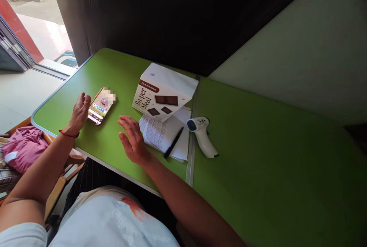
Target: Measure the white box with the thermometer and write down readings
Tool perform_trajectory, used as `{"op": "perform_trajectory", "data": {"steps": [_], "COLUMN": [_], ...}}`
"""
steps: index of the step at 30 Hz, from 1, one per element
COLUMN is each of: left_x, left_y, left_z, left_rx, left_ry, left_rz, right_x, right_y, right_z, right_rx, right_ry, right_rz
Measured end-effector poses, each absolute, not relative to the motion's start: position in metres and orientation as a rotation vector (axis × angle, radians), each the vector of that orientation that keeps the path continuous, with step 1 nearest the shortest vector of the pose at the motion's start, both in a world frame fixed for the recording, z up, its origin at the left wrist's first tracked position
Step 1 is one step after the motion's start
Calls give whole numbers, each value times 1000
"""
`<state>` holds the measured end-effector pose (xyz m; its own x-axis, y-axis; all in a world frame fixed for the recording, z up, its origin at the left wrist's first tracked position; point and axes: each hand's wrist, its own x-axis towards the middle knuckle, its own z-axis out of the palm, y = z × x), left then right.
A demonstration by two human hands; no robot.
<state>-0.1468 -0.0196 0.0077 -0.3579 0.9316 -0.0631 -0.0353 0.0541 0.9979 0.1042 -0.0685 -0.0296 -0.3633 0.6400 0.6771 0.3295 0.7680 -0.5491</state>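
A smartphone (pixel 99 107) with its screen lit lies on the green table (pixel 94 67), between my two hands. Just left of it is my left hand (pixel 80 113), open and holding nothing, with a red string around the wrist. To the phone's right, my right hand (pixel 133 140) is raised with its fingers stretched out, and it too holds nothing. Beyond my right hand stands a white box (pixel 160 99) printed "Su-per Meal". Papers with writing (pixel 156 132) lie partly under the box, and a black pen (pixel 173 142) rests on them.
A white handheld infrared thermometer (pixel 203 136) lies right of the papers, by the metal strip (pixel 190 166) joining the table's halves. Pink cloth (pixel 25 147) is heaped on a chair at the left. A dark panel (pixel 160 13) rises behind the table, with a doorway at upper left.
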Motion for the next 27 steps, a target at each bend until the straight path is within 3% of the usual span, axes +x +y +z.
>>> {"op": "perform_trajectory", "data": {"steps": [10, 27], "left_x": [-143, -132], "left_y": [-23, -32], "left_z": [-9, -14], "left_rx": [1909, 2198], "left_ry": [1813, 1855], "left_rz": [1039, 839], "right_x": [103, 102], "right_y": [-69, -67], "right_z": [-31, -26], "right_rx": [-798, -803], "right_ry": [-1995, -2018], "right_rz": [398, 389]}}
